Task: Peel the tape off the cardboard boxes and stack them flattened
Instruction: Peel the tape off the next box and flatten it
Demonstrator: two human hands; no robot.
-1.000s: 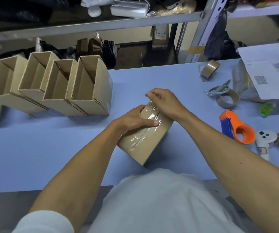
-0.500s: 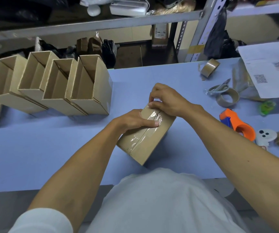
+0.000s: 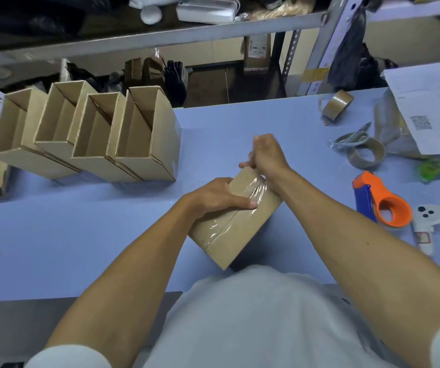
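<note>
Matt brown cardboard box (image 3: 236, 229) under glossy clear tape (image 3: 229, 221); smooth blue table (image 3: 81, 235).

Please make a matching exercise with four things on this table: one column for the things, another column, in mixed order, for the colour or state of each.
Things:
1. taped box
2. tape dispenser
3. row of boxes
4. table

Descriptions:
A. orange and blue
B. open at the top, standing side by side
C. light blue surface
D. held by both hands, clear tape along its seam

Pairs: 1-D, 2-A, 3-B, 4-C
</note>
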